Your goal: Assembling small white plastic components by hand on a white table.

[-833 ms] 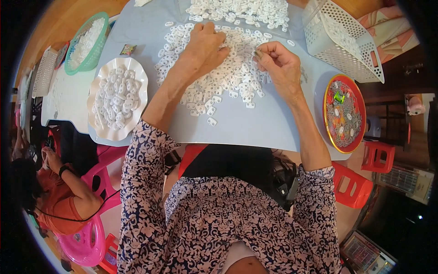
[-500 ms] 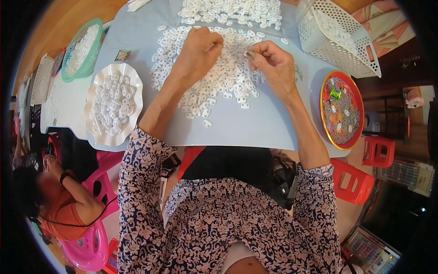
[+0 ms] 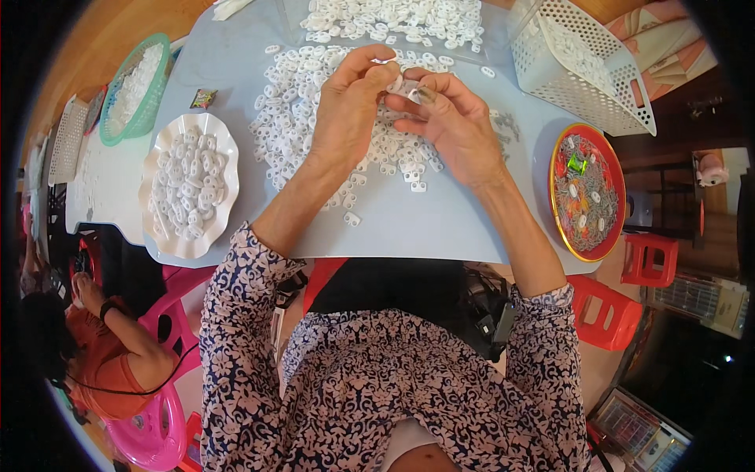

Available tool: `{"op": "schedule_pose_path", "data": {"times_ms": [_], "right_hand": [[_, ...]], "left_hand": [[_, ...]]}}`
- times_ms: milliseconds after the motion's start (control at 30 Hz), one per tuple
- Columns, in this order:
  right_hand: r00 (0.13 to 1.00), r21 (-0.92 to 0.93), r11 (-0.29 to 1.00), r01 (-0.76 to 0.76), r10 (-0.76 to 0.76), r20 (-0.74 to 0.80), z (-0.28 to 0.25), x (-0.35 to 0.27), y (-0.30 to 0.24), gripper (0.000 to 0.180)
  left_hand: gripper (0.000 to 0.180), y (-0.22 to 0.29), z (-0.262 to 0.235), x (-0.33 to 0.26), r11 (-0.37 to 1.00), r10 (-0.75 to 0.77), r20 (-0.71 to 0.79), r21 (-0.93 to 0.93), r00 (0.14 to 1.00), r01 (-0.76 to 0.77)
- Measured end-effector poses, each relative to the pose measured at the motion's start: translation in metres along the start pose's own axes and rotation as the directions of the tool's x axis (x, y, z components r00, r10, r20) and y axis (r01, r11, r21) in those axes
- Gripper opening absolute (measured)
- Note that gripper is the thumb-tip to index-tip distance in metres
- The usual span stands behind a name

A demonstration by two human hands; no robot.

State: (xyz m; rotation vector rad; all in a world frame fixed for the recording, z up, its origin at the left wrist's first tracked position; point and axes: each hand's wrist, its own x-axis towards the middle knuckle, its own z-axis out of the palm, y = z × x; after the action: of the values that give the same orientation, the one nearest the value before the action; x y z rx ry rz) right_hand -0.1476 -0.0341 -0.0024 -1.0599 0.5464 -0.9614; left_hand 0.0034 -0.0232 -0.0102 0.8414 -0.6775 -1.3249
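Note:
My left hand [image 3: 344,114] and my right hand [image 3: 464,134] meet above a loose heap of small white plastic pieces [image 3: 295,94], flat and rounded with two holes each. Between the fingertips of both hands is a small white plastic piece [image 3: 400,84], partly hidden by the fingers. Thumb and forefinger of the left hand pinch it from one side. The right hand has its thumb and curled fingers closed at the other side; whether it holds a second small part cannot be made out.
A scalloped white dish [image 3: 230,193] of finished-looking oval pieces stands left. On the right sit a red gold-rimmed tray [image 3: 557,206] of small grey metal parts and a white perforated basket [image 3: 605,110]. A green basket [image 3: 141,130] and a seated person [image 3: 130,354] are farther left.
My left hand has risen and moved right, away from the heap. My right hand has shifted slightly left and down, and the fingertips of both now meet at a white piece.

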Motion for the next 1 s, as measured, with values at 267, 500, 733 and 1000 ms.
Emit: {"op": "schedule_pose_path", "data": {"times_ms": [267,500,733,1000], "right_hand": [[0.998,0.184,0.982,0.039,-0.031,-0.048,-0.007,-0.001,0.002,0.014],[0.995,0.115,0.993,0.035,-0.024,-0.096,-0.01,0.0,0.001,0.016],[0.986,0.075,0.996,0.045,-0.032,-0.165,-0.007,0.002,0.0,0.017],[0.899,-0.294,0.944,0.15,-0.254,-0.356,0.006,-0.001,0.005,0.015]], "left_hand": [[0.019,0.003,0.004,-0.003,0.988,0.066,0.048,0.14,0.997,-0.072],[0.018,0.002,0.004,-0.005,0.959,0.021,0.129,0.278,0.991,-0.056],[0.012,0.003,0.007,-0.007,0.76,0.196,0.189,0.591,0.962,-0.271],[0.013,-0.002,0.025,-0.018,0.806,0.164,0.176,0.543,0.971,-0.235]]}}
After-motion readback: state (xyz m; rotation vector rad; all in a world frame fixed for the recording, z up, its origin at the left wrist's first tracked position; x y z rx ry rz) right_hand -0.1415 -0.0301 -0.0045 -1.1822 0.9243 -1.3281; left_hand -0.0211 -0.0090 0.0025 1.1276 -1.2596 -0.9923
